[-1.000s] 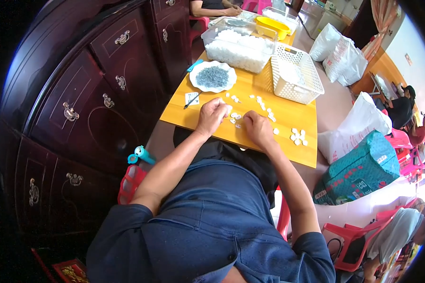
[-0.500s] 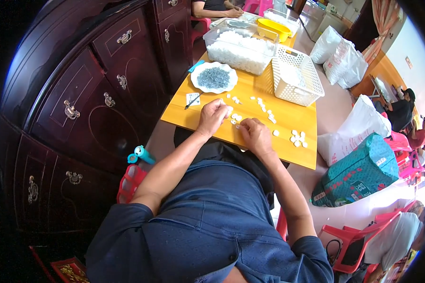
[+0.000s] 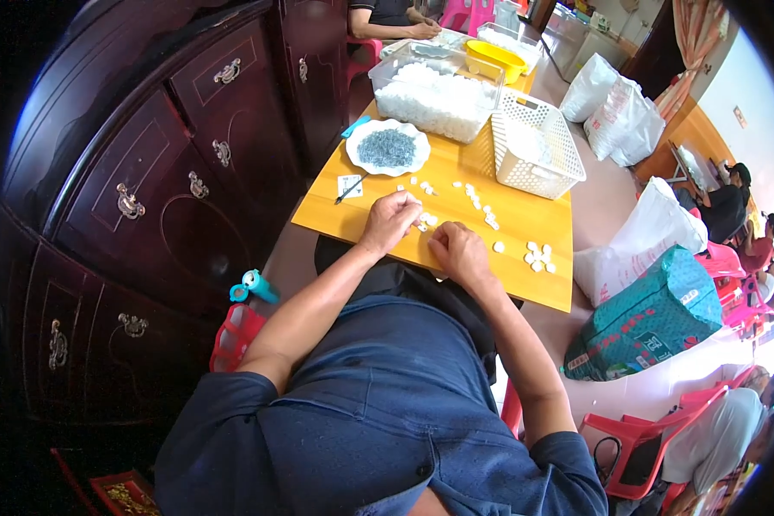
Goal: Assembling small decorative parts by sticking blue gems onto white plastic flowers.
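Shifted: left hand [image 3: 393,222] slightly, a white piece [image 3: 400,187] now showing beyond it
Left hand: fingers pinched (hold unclear)
Right hand [image 3: 461,251]: loosely curled, contents untellable
Set out: small white clusters [image 3: 538,256] on the counter [image 3: 340,215]
Remaining: clear bin [image 3: 443,127] heaped

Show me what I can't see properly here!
In the head view:
Left hand: anything inside its grip, hidden by its own fingers.
Right hand: anything beneath it, covered by the hand.
Grey bits on the white plate: each one's shape, too small.
Co-worker: head, cut off by the top edge.
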Tool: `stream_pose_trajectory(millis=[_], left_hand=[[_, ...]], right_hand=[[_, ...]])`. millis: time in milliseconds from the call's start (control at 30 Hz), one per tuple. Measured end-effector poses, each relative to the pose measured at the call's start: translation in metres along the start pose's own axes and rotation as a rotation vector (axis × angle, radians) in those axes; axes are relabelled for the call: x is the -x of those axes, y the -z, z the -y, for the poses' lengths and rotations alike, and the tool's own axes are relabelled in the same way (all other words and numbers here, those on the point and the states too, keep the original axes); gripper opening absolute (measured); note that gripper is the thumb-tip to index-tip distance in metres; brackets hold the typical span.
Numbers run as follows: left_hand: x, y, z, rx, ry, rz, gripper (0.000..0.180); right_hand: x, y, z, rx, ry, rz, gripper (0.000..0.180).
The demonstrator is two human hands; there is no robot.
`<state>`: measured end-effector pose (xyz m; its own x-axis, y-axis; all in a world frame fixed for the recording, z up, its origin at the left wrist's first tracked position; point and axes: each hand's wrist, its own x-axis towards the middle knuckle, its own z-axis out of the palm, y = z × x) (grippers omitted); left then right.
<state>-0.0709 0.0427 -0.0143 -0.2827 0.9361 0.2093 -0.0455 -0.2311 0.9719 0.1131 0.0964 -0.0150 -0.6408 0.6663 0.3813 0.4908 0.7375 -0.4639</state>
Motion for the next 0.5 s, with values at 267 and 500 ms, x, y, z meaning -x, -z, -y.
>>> stream_pose_trajectory(millis=[267,500], left_hand=[[0.003,-0.004,0.003,-0.076,-0.066,0.088,0.014],[0.013,-0.021,0.0,-0.266,-0.12,0.215,0.014]], right_hand=[[0.022,0.021,0.008,-0.38,-0.102,-0.141,0.01],[0.039,0.018,-0.001,-0.868,-0.392,-0.085,0.01]])
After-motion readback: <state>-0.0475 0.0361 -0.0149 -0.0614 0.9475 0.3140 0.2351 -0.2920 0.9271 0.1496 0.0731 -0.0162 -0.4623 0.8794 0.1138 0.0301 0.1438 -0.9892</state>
